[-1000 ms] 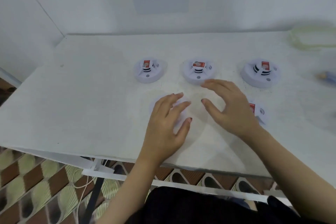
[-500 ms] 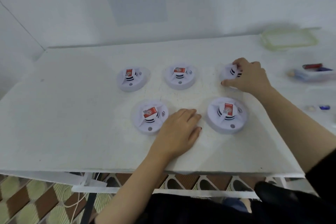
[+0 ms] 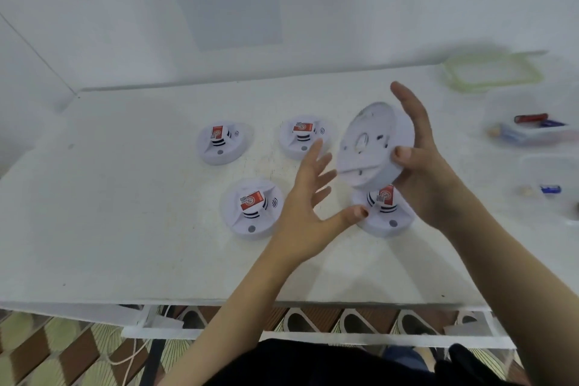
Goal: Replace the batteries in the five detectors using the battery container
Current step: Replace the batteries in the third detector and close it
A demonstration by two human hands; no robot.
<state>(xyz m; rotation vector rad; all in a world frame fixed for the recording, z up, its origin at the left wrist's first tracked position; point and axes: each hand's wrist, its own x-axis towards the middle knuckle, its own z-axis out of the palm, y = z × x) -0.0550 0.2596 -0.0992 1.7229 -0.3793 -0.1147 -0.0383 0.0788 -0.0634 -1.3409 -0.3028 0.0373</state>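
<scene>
- the right hand grips the lifted detector above the bench. the thumb is on its near rim and the fingers are behind its 2 o'clock edge. the detector is tilted, flat underside to the camera.
- the left hand is spread wide, holding nothing, at 9 o'clock of that detector. i cannot tell whether its fingertips touch it.
- three lie face up: far-left detector, far-middle detector, near-left detector.
- the near-right detector lies at 6 o'clock of the lifted one, partly hidden behind it and the right hand.
- at the bench's 3 o'clock, the clear battery container is blurred; a red battery shows inside.
- a second clear tub is cut off by the frame edge.
</scene>
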